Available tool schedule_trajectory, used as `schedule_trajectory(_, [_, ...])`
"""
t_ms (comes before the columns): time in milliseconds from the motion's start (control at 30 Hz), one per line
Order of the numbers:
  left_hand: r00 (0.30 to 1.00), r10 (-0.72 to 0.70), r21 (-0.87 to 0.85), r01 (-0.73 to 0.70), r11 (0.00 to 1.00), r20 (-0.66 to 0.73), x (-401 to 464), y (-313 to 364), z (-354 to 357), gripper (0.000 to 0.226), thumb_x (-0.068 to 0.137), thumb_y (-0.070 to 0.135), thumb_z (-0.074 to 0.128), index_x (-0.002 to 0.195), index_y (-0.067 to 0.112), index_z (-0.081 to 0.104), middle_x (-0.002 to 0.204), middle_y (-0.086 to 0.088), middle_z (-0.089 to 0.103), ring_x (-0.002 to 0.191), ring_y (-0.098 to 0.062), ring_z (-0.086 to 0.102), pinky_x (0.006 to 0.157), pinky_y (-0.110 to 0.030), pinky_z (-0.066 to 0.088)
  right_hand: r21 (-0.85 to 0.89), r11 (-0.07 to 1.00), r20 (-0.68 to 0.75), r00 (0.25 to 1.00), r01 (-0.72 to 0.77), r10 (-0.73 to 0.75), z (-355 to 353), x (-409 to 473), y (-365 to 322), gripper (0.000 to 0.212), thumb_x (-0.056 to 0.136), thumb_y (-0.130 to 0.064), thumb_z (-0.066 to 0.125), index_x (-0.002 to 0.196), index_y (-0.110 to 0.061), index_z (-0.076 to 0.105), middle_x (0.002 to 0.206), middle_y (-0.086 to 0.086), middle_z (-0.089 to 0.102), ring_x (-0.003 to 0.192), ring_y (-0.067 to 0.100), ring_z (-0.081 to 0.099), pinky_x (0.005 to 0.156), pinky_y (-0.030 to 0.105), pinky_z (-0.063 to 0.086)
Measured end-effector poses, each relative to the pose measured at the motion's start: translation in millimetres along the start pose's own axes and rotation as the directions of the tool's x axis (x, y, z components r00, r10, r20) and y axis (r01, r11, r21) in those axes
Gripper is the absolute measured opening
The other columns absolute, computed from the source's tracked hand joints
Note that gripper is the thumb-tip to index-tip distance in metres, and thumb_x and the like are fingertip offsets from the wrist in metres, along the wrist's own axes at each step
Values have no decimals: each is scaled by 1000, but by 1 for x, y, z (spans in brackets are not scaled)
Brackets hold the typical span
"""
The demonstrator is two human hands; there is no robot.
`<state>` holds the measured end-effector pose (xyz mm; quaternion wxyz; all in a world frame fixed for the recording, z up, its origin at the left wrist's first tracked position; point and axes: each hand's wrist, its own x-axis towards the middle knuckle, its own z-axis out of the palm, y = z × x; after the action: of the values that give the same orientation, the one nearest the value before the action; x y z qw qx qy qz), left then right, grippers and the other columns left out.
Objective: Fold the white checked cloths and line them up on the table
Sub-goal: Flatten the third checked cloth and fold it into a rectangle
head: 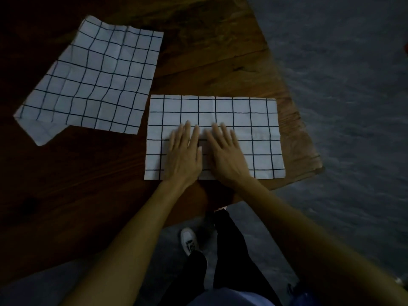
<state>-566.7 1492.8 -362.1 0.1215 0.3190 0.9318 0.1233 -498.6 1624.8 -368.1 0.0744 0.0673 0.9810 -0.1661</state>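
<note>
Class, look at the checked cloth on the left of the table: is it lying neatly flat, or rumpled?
Rumpled. The left cloth shows wavy grid lines and a turned-over near-left corner, and neither hand touches it.

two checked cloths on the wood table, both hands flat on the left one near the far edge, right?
Not quite. The head view shows both hands, left hand and right hand, pressing flat on the right cloth, the neat one near the table's corner. The left cloth lies untouched, rumpled, one corner folded over. Two checked cloths on the wood table is correct.
</note>
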Motion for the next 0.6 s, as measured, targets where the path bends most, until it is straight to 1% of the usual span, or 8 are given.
schedule_trajectory(33, [1000,-5,3,5,1000,20,4,2,5,56,100,33,22,149,17,-1,158,-8,-5,144,-17,-12,117,-35,-10,10,1000,27,1000,4,-4,4,8,-8,79,92,-54,39,151,-14,6,159,12,-4,144,24,-15,119,47,-3])
schedule_trajectory(67, [999,-12,28,11,1000,35,6,0,10,56,101,33,21,149,17,-2,158,-7,-7,144,-17,-13,117,-35,-9,11,1000,37,999,-9,8,7,12,-12,80,93,-54,42,151,-14,4,159,10,-5,144,23,-16,119,46,-3])
schedule_trajectory(167, [999,-37,122,36,992,11,1,-21,12,61,98,48,13,149,20,-5,156,-5,-14,144,-19,-13,117,-39,-6,-22,993,-26,993,-114,114,8,3,11,62,100,-51,24,151,-22,5,159,7,-6,145,21,-13,120,44,-4])
schedule_trajectory(233, [997,-81,137,80,987,3,-8,-39,8,67,95,55,11,149,20,-6,155,-5,-15,144,-20,-13,117,-39,-7,-6,978,-44,978,-207,206,1,-19,41,62,99,-55,20,152,-27,4,159,5,-9,146,21,-14,119,42,-6])
schedule_trajectory(300, [995,-99,134,98,986,-3,-15,-51,2,69,94,58,10,150,19,-6,157,-8,-10,144,-20,-13,117,-39,-6,3,962,-61,960,-274,274,-7,-39,68,63,97,-57,16,152,-28,4,159,5,-10,146,21,-14,119,42,-6])
schedule_trajectory(433, [994,-108,134,106,985,11,-18,-55,-3,71,92,59,8,149,20,-5,158,-11,-8,144,-22,-14,117,-41,-7,-32,936,-83,934,-351,347,-15,-53,80,66,95,-58,12,152,-25,11,160,9,-1,145,22,-14,118,44,-10])
schedule_trajectory(500, [996,-87,116,88,989,-13,-15,-45,-6,67,93,53,14,150,21,-2,158,-10,-6,145,-22,-12,117,-41,-8,-62,943,-142,938,-328,317,-15,-47,64,62,96,-50,19,150,-19,17,159,12,5,145,24,-10,116,42,-13])
schedule_trajectory(600, [999,14,-5,-14,1000,-33,-1,-16,-6,60,97,36,25,149,19,0,158,-8,-7,145,-20,-11,116,-35,-10,-65,986,-157,977,-154,142,-6,-18,21,63,93,-40,25,149,-11,19,158,16,8,144,27,-5,117,44,-7])
